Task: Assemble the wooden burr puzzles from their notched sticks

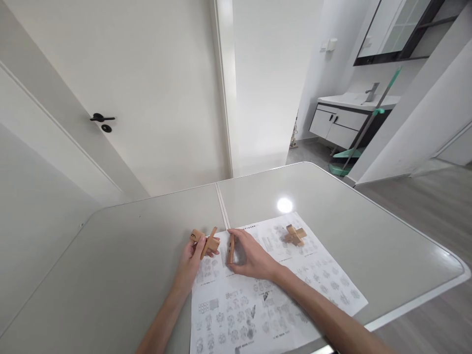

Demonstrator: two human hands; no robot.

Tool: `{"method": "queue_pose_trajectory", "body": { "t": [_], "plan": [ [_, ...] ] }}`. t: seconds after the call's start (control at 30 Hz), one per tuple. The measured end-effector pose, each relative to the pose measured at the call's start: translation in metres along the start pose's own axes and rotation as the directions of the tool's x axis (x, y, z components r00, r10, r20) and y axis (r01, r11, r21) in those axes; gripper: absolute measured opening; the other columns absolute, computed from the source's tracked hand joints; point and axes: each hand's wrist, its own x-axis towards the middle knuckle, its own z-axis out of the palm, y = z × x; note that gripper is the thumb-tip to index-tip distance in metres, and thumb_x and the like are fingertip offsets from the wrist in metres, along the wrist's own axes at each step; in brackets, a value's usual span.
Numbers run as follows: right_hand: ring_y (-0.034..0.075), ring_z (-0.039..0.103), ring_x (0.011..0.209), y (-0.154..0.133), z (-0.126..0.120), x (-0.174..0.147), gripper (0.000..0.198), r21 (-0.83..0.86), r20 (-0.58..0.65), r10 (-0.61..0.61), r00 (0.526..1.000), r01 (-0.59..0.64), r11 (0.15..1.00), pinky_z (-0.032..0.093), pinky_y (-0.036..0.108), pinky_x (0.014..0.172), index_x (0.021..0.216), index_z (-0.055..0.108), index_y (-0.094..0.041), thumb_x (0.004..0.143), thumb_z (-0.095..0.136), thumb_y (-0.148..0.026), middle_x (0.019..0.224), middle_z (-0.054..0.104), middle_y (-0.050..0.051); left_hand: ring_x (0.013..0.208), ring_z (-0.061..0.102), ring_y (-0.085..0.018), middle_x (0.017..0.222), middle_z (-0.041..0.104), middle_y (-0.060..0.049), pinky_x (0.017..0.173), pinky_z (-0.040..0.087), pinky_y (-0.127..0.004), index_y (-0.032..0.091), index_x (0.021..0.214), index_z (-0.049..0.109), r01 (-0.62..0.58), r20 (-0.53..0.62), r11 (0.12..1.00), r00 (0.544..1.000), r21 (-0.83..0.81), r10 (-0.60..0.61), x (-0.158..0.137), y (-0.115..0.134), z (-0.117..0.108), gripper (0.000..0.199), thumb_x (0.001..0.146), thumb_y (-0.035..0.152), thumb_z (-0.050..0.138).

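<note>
My left hand (192, 258) grips a few crossed wooden puzzle pieces (211, 244) above the left edge of a printed sheet (291, 339). One of them bears a dark mark. Between the thumb and fingers of my right hand (251, 255) is a single wooden puzzle stick (231, 249), held lengthwise, with small dark marks on its side. A narrow gap separates the stick from the pieces on the left. On the sheet's far right part rests an assembled wooden cross puzzle (295, 235), touched by neither hand.
The sheet, printed with rows of small diagrams, lies on a glossy grey table (129, 275) with a seam across it. Beyond stands a white door (165, 98) with a black handle (102, 118). At the right are a sink cabinet (341, 123), a broom and a green dustpan (341, 169).
</note>
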Motion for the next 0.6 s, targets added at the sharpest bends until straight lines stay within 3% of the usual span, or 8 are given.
{"method": "queue_pose_trajectory", "body": {
  "t": [0.33,0.6],
  "plan": [
    [0.036,0.042,0.138,0.001,0.003,0.002,0.076,-0.203,-0.036,-0.098,0.995,0.088,0.975,0.038,0.056,0.115,0.143,0.039,-0.022,0.076,0.074,-0.033,0.138,0.053,0.015,0.098,0.075,-0.030,0.113,0.077,-0.015,0.086,0.061,-0.038,0.014,0.099,0.071,0.171,0.103,0.958,0.983,-0.232,-0.151,-0.003,-0.002,0.003,0.047,0.083,0.058,0.073],
    [0.035,0.043,0.137,0.002,0.005,0.002,0.072,-0.285,-0.062,-0.102,0.993,0.080,0.955,0.035,0.056,0.118,0.139,0.044,-0.021,0.075,0.075,-0.032,0.136,0.056,0.014,0.106,0.071,-0.028,0.109,0.076,-0.011,0.092,0.060,-0.041,0.016,0.098,0.074,0.199,0.064,0.927,0.980,-0.318,-0.189,-0.012,-0.010,0.016,0.039,0.080,0.051,0.079]
  ]
}}
